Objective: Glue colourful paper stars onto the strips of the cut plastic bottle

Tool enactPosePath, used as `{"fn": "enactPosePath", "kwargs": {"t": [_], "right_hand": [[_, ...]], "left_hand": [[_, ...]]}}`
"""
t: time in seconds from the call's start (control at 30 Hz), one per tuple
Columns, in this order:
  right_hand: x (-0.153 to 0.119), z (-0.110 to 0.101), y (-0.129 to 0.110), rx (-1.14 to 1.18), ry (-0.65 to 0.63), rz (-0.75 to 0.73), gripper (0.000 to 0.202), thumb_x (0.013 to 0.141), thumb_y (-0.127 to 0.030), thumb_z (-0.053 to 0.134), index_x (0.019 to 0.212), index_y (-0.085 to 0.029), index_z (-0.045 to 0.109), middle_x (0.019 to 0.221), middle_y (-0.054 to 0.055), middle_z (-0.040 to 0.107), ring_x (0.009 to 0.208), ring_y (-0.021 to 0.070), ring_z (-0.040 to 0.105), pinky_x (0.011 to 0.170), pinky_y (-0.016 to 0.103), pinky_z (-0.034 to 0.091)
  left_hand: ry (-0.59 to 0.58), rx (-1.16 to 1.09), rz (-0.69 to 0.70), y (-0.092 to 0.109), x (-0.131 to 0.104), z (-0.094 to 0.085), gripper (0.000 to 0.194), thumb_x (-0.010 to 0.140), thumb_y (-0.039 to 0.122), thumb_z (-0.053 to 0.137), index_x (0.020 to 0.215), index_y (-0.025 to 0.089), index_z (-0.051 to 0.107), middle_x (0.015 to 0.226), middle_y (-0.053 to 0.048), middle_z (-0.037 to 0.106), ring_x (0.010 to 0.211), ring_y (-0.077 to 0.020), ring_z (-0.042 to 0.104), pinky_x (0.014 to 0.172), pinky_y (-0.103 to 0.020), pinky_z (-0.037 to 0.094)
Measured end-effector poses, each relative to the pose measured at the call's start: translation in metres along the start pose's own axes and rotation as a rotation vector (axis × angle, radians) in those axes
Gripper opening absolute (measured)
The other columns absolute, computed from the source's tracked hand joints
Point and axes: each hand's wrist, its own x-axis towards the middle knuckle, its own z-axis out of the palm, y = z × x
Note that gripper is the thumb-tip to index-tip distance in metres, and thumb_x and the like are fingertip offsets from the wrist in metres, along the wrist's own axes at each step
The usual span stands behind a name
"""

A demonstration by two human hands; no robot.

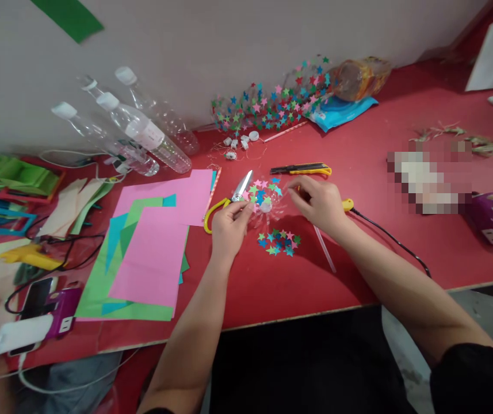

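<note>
At the middle of the red table (pixel 246 293): one clear plastic piece (pixel 266 205) with paper stars, its left edge pinched between thumb and fingers of the left hand (pixel 230 225). Just right of it: right hand (pixel 317 200), fingers curled; whether they close on anything, cannot tell. Near side: loose stars (pixel 278 242), one cluster; to their right, one translucent stick (pixel 324 250). Beside the left hand: yellow-handled scissors (pixel 241 188). Far side: yellow utility knife (pixel 301 169); farther, one star-covered clear bottle (pixel 272 106). Left: coloured paper sheets (pixel 151 253), overlapping.
</note>
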Motion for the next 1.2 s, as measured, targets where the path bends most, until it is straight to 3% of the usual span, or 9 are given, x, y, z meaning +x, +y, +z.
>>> {"fn": "enactPosePath", "kwargs": {"t": [0.17, 0.3, 0.4, 0.53, 0.7, 0.83, 0.97, 1.07, 1.2], "right_hand": [[0.0, 0.0, 0.001, -0.01, 0.017, -0.034, 0.02, 0.088, -0.026, 0.048, 0.086, -0.018, 0.066, 0.06, -0.001, 0.06, 0.053, 0.011, 0.052, 0.058, 0.024, 0.036], [0.0, 0.0, 0.001, -0.009, 0.012, -0.04, 0.02, 0.088, -0.027, 0.048, 0.086, -0.019, 0.066, 0.059, -0.001, 0.059, 0.054, 0.0114, 0.052, 0.058, 0.024, 0.037], [0.0, 0.0, 0.001, -0.009, 0.008, -0.049, 0.019, 0.087, -0.027, 0.047, 0.085, -0.019, 0.065, 0.06, -0.001, 0.059, 0.055, 0.0122, 0.053, 0.058, 0.024, 0.037], [0.0, 0.0, 0.0, -0.028, 0.015, -0.052, 0.018, 0.086, -0.026, 0.047, 0.085, -0.02, 0.064, 0.057, -0.002, 0.056, 0.054, 0.0126, 0.052, 0.057, 0.025, 0.037], [-0.002, -0.001, -0.011, 0.003, -0.012, -0.145, 0.02, 0.091, -0.027, 0.048, 0.089, -0.018, 0.065, 0.068, 0.002, 0.063, 0.063, 0.0146, 0.057, 0.063, 0.027, 0.043], [-0.006, 0.002, -0.025, -0.008, -0.149, -0.262, 0.03, 0.093, -0.04, 0.052, 0.106, -0.016, 0.065, 0.101, 0.011, 0.069, 0.092, 0.0232, 0.062, 0.082, 0.036, 0.049], [-0.007, 0.008, -0.026, -0.015, -0.193, -0.258, 0.045, 0.093, -0.047, 0.053, 0.125, -0.015, 0.058, 0.126, 0.013, 0.063, 0.113, 0.0279, 0.058, 0.098, 0.044, 0.047], [-0.006, 0.01, -0.019, 0.004, -0.191, -0.17, 0.049, 0.092, -0.047, 0.054, 0.131, -0.017, 0.052, 0.134, 0.014, 0.059, 0.121, 0.0293, 0.055, 0.103, 0.048, 0.045], [-0.003, 0.012, -0.013, 0.035, -0.188, -0.11, 0.047, 0.093, -0.045, 0.054, 0.132, -0.019, 0.052, 0.13, 0.012, 0.061, 0.12, 0.0285, 0.056, 0.102, 0.049, 0.046]], "left_hand": [[0.08, 0.451, 0.213, 0.001, -0.005, -0.006, 0.025, 0.089, 0.035, 0.056, 0.088, 0.018, 0.074, 0.076, -0.004, 0.071, 0.068, -0.0163, 0.064, 0.063, -0.025, 0.041], [0.111, 0.779, 0.297, 0.005, -0.007, -0.009, 0.029, 0.093, 0.034, 0.049, 0.093, 0.019, 0.075, 0.078, -0.007, 0.073, 0.066, -0.0192, 0.064, 0.06, -0.028, 0.037], [0.087, 0.872, 0.321, 0.009, -0.008, -0.01, 0.03, 0.094, 0.033, 0.047, 0.096, 0.021, 0.074, 0.07, -0.006, 0.069, 0.059, -0.0192, 0.06, 0.056, -0.029, 0.032], [0.06, 0.847, 0.374, 0.01, -0.007, -0.012, 0.027, 0.094, 0.032, 0.047, 0.095, 0.022, 0.072, 0.067, -0.005, 0.066, 0.059, -0.0197, 0.058, 0.056, -0.029, 0.033], [0.026, 0.757, 0.437, 0.007, -0.002, -0.015, 0.024, 0.093, 0.029, 0.048, 0.091, 0.022, 0.071, 0.081, -0.006, 0.068, 0.076, -0.0204, 0.061, 0.067, -0.029, 0.04], [-0.023, 0.63, 0.348, 0.005, 0.002, -0.016, 0.022, 0.092, 0.029, 0.051, 0.093, 0.018, 0.071, 0.088, -0.008, 0.068, 0.082, -0.0214, 0.063, 0.076, -0.032, 0.044], [-0.051, 0.412, 0.206, 0.002, 0.007, -0.016, 0.02, 0.087, 0.023, 0.054, 0.095, 0.017, 0.071, 0.094, -0.008, 0.073, 0.086, -0.0206, 0.065, 0.08, -0.032, 0.047], [-0.043, 0.29, 0.122, -0.001, 0.012, -0.017, 0.017, 0.083, 0.024, 0.058, 0.09, 0.019, 0.073, 0.092, -0.006, 0.074, 0.085, -0.0196, 0.067, 0.08, -0.032, 0.048], [-0.064, 0.206, 0.109, -0.002, 0.02, -0.02, 0.012, 0.08, 0.026, 0.063, 0.081, 0.02, 0.074, 0.088, -0.004, 0.073, 0.081, -0.0177, 0.066, 0.078, -0.031, 0.048]]}}
